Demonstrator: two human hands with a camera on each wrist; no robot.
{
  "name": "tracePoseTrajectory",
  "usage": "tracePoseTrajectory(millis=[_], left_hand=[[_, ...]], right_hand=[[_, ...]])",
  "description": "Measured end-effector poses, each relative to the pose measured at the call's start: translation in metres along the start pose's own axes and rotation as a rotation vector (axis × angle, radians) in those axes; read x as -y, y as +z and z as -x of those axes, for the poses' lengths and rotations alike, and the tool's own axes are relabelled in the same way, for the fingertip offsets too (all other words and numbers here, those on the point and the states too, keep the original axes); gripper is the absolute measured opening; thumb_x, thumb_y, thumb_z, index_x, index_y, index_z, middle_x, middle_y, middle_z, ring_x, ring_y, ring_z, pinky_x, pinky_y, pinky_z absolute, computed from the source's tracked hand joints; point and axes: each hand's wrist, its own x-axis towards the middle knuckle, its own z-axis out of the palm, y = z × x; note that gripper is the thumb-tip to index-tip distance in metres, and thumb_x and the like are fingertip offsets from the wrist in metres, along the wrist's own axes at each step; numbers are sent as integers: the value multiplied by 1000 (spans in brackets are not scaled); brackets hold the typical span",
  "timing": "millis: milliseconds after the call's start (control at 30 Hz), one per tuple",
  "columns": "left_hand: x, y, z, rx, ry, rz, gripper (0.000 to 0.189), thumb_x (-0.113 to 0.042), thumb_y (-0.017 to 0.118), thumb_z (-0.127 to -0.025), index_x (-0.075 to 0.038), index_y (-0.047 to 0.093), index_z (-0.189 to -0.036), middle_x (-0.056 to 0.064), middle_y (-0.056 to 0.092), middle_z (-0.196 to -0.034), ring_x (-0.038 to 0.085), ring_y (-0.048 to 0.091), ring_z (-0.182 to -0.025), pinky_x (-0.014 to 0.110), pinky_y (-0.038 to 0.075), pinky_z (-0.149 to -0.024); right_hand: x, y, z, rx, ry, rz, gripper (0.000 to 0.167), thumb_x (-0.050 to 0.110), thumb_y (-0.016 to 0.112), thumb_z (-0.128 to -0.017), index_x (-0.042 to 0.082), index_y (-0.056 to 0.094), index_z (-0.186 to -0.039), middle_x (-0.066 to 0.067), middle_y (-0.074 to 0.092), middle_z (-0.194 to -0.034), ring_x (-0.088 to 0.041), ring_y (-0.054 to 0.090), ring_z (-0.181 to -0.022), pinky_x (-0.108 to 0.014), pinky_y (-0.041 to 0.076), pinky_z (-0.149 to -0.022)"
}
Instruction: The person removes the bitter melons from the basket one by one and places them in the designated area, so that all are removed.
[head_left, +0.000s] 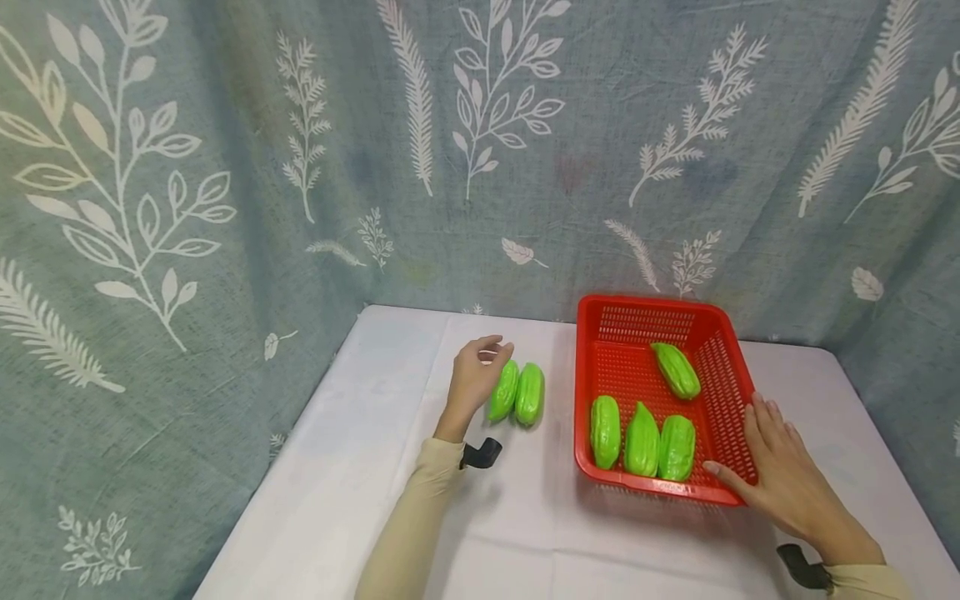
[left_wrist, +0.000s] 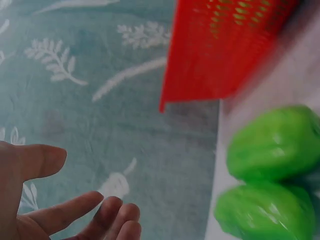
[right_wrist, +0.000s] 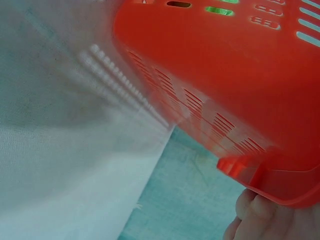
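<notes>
My left hand is above the white table with thumb and fingers apart and nothing between them. Just beside it, two bright green ridged fruits lie side by side; in the left wrist view the same green fruits are to the right of the fingers. My right hand rests its straight fingers on the right rim of a red plastic basket, thumb at the near right corner. Inside, three green fruits line the near side and another green fruit lies toward the back.
A white cloth covers the table. Behind and to both sides hangs a blue-green curtain with white leaf prints. The basket's slotted wall stands upright on the table, its back close to the curtain.
</notes>
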Motion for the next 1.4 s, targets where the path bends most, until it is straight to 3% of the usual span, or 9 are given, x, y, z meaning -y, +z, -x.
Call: tracePoseTrajectory(millis=[167, 467, 567, 933, 1133, 1400], left_hand=[[-21, 9, -6, 33, 27, 54, 44, -33, 67, -100, -4, 68, -133, 16, 72, -122, 31, 69, -116, 42, 59, -100], [-56, 31, -10, 132, 88, 56, 45, -33, 66, -101, -4, 66, -135, 14, 72, -124, 28, 70, -116, 39, 59, -100], [-64, 39, -11, 169, 94, 49, 45, -33, 65, -101, -5, 66, -136, 14, 72, -125, 28, 70, -117, 40, 59, -99], [-90, 66, -13, 260, 117, 55, 48, -38, 63, -102, -7, 65, -138, 12, 72, -128, 26, 70, -118, 38, 60, -96], [-100, 83, -15, 325, 126, 50, 48, -37, 62, -102, -6, 65, -138, 12, 72, -131, 27, 70, -120, 39, 57, -102], [-108, 108, -23, 364, 87, 61, 49, -37, 63, -103, -4, 64, -138, 12, 70, -135, 27, 68, -124, 40, 57, -102]], right_hand=[[0, -2, -2, -2, -14, 12, 115, 66, 56, -95, -8, -1, -161, -35, -4, -169, -52, -9, -158, -71, -6, -125], [1, -5, -3, -26, -40, 25, 108, 64, 56, -96, -9, 10, -161, -34, 1, -170, -50, -8, -159, -70, -7, -125], [1, -4, -4, -46, -52, 29, 107, 64, 58, -95, -8, 14, -161, -33, 5, -169, -51, -4, -159, -72, -2, -125], [-1, -2, -1, -33, -39, 53, 108, 64, 58, -95, -8, 13, -161, -33, 4, -170, -53, 0, -158, -77, 11, -121], [-1, 0, 1, -47, -39, 52, 108, 64, 58, -95, -7, 13, -161, -33, 4, -170, -52, -1, -158, -76, 8, -122], [-4, 3, 1, -51, -36, 44, 110, 66, 57, -94, -5, 10, -163, -31, 3, -171, -50, -3, -159, -73, 3, -125]])
